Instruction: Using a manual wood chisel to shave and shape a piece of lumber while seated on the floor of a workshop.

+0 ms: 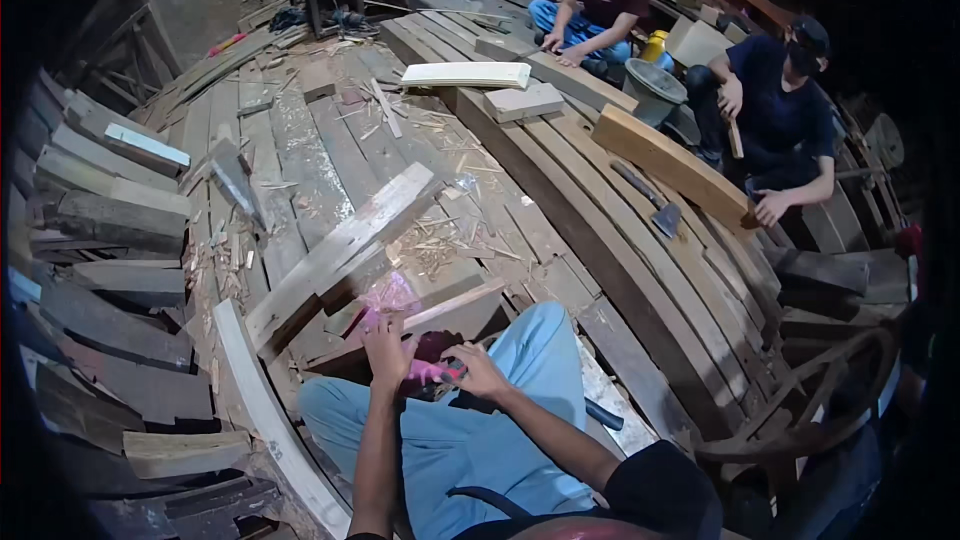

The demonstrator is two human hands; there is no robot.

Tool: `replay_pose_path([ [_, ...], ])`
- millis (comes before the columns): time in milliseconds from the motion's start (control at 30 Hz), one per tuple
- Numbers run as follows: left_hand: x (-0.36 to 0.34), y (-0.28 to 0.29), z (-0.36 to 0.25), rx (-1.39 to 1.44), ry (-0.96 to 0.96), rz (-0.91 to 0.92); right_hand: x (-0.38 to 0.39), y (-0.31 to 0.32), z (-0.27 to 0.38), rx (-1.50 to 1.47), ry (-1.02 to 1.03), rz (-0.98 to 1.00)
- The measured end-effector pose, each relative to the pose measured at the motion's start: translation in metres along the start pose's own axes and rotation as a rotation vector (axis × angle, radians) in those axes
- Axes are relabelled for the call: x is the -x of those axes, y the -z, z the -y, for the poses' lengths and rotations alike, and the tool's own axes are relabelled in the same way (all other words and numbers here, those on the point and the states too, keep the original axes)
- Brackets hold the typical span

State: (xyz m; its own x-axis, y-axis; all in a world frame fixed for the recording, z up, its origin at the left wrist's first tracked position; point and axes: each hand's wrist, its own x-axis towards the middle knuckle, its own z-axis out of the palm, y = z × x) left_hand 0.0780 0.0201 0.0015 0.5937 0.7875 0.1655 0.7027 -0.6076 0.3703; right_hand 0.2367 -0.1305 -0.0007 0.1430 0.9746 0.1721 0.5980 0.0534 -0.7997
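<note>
My left hand (388,350) is curled at a light wooden stick and crumpled pink plastic (392,292) between my crossed legs; exactly what it grips is unclear. Beside it, my right hand (475,370) is closed at a bright pink object (428,372) with something small and dark near the fingers, too small to name. The pale stick (462,298) slants up to the right from my hands. A short weathered board (340,250) lies diagonally in front of me. A long white strip (268,400) lies by my left knee, and a dark tube-like object (603,414) beside my right knee.
Wood shavings litter the plank floor (360,145). Stacked offcuts (110,300) line the left. Raised planks (600,230) run along the right with a hatchet (660,210) on them. Two co-workers (600,10) (780,110) sit beyond, near a grey bucket (652,85).
</note>
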Motion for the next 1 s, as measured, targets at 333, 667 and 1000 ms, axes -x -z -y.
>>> replay_pose_path([
  [333, 0.003, 0.005, -0.007, -0.048, 0.023, 0.021, -0.001, 0.005, 0.004, 0.014, -0.005, 0.053],
  [667, 0.006, 0.012, -0.006, -0.005, 0.060, 0.040, -0.002, 0.000, 0.008, 0.022, -0.027, 0.076],
  [1000, -0.002, 0.006, -0.007, 0.114, 0.032, 0.097, 0.009, 0.026, 0.015, 0.131, 0.058, -0.180],
])
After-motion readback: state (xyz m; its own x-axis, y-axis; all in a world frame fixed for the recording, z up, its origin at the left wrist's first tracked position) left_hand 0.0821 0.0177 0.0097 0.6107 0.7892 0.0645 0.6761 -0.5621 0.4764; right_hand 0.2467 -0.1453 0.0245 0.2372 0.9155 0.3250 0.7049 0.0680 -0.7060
